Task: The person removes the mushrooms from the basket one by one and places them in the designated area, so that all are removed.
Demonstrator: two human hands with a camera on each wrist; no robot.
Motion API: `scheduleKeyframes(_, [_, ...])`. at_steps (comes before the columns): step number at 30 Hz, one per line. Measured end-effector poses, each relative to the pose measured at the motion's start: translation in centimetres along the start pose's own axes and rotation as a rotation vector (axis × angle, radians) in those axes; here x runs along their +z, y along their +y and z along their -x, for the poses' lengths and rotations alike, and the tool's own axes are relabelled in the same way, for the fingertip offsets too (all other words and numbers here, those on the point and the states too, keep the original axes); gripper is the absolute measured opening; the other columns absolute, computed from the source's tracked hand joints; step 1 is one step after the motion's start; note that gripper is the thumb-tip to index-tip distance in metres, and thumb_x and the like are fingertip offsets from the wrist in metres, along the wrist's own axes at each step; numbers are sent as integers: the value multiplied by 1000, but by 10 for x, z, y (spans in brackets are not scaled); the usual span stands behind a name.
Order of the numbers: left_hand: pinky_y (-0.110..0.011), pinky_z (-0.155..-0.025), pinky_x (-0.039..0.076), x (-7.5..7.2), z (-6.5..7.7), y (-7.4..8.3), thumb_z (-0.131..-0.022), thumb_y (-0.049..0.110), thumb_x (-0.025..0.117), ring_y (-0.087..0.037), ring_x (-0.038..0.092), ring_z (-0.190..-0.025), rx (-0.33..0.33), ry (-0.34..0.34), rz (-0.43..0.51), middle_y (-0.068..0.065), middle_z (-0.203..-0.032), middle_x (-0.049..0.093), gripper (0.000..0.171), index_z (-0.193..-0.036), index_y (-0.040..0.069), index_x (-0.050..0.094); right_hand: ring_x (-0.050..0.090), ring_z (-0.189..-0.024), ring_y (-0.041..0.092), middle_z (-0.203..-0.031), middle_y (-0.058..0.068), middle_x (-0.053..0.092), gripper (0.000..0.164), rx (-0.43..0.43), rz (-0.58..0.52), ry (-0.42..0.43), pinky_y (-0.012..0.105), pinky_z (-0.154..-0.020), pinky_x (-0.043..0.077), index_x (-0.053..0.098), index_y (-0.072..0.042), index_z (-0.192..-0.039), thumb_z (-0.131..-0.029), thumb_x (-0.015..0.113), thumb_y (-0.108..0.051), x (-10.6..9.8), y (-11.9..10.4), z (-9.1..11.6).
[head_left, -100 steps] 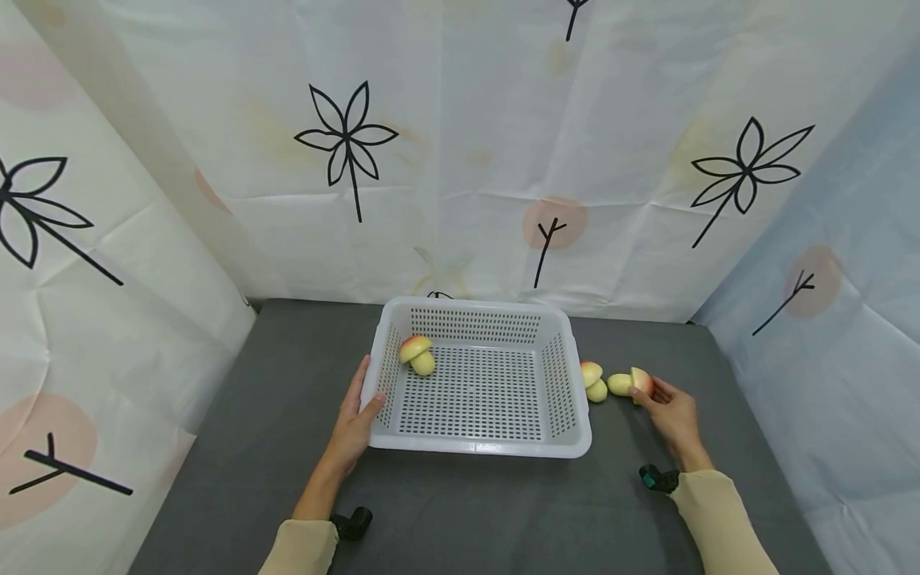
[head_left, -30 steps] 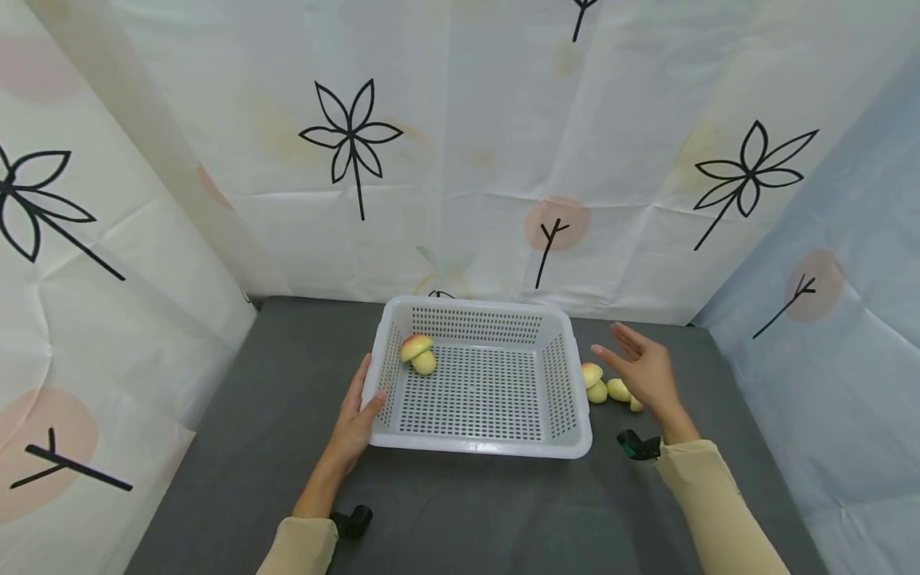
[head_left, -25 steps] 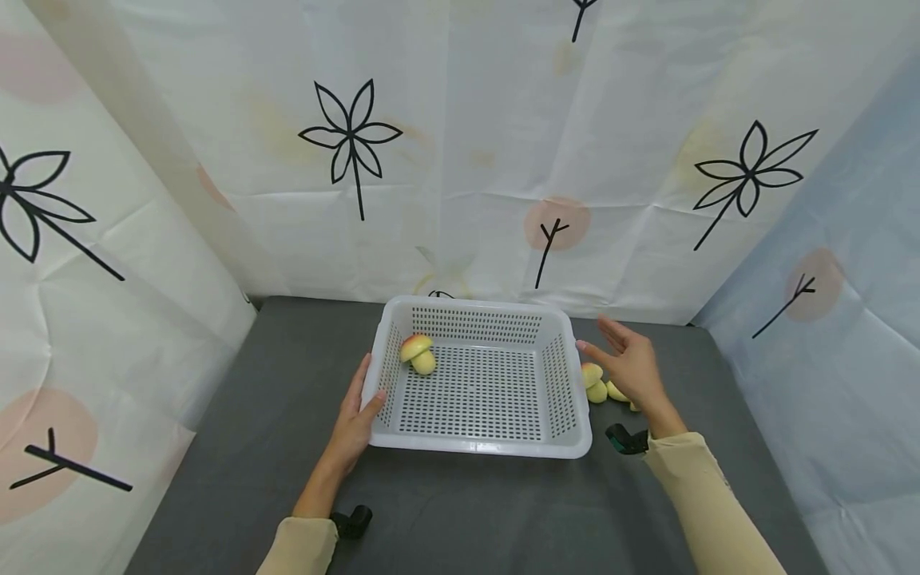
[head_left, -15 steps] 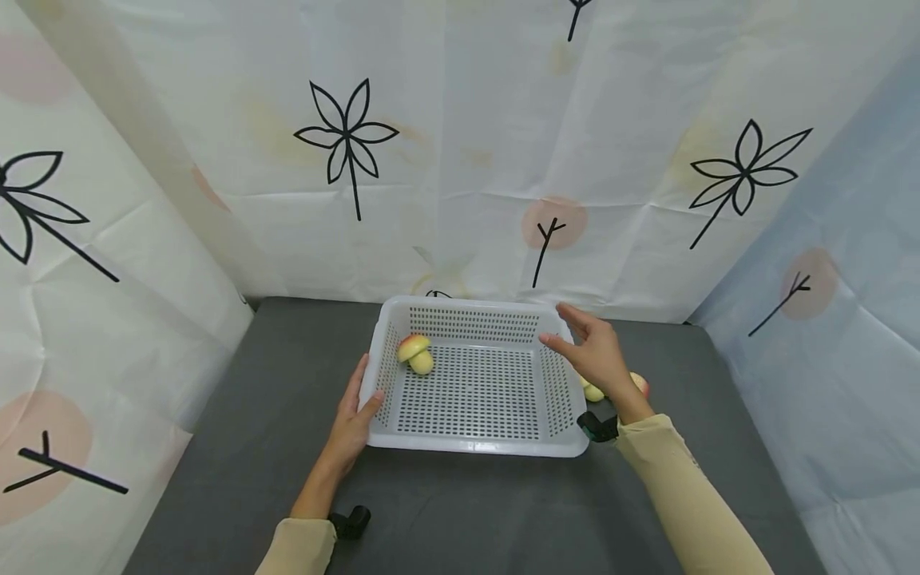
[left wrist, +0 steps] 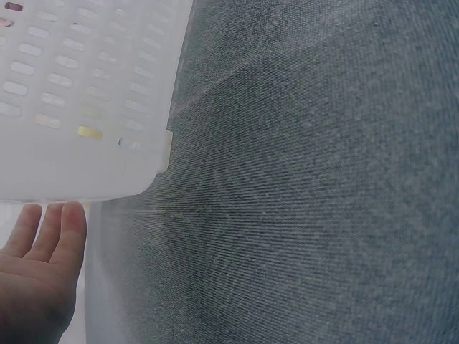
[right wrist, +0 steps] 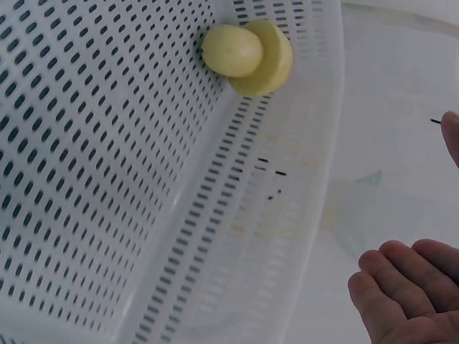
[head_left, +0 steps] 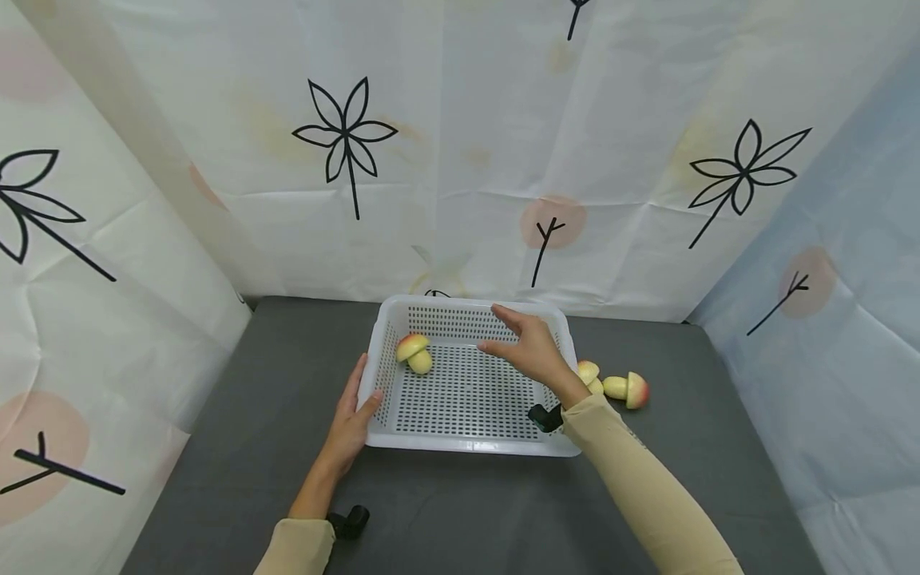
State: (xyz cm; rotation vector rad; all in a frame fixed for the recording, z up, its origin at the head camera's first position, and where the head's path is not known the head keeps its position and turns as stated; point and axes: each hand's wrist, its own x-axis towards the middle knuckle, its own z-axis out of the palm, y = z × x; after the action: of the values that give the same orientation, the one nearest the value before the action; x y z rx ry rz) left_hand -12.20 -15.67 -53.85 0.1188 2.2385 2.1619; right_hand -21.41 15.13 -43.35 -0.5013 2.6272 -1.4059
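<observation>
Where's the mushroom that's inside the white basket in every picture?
Head: the mushroom is left of the picture's middle, at the left end of the white basket.
Left wrist: not clearly seen; a yellow patch in a slot, lower left of the middle, might be it.
Right wrist: near the top middle.
Shared landmark: the white basket.

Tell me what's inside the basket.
One yellow mushroom, at the left end of the basket. In the head view, the right hand hides part of its floor and far wall.
</observation>
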Motion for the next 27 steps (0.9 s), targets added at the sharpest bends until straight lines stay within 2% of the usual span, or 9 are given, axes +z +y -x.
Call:
scheduleKeyframes(7, [-64, -102, 36, 0, 0, 0, -108, 8, 46, -42, 42, -137, 2, 4, -4, -11, -166, 21, 71, -165, 18, 5, 43, -142, 32, -155, 14, 44, 77, -47, 24, -85, 47, -111, 37, 44, -1, -152, -88, 82, -23, 26, 0, -17])
scheduleKeyframes(15, [-63, -103, 36, 0, 1, 1, -108, 8, 46, -41, 43, -137, 3, 7, -12, -11, -166, 21, 71, -165, 18, 5, 39, -144, 28, -157, 8, 42, 79, -43, 5, -189, 41, -113, 34, 43, -1, -152, -86, 84, -17, 57, 2, -33])
scheduleKeyframes(22, [-63, -101, 38, 0, 1, 1, -108, 8, 46, -41, 44, -136, -2, 5, -12, -12, -166, 22, 71, -165, 19, 5, 42, -143, 30, -156, 7, 44, 82, -22, 30, -218, 42, -112, 35, 46, -5, -152, -82, 87, -16, 81, 3, -46])
scheduleKeyframes(27, [-61, -101, 40, 0, 0, 1, -109, 9, 46, -40, 44, -135, -3, 2, -15, -12, -166, 22, 70, -165, 19, 5, 39, -145, 28, -156, 7, 44, 84, 9, 62, -232, 44, -115, 31, 45, -8, -153, -81, 88, -18, 96, 1, -52])
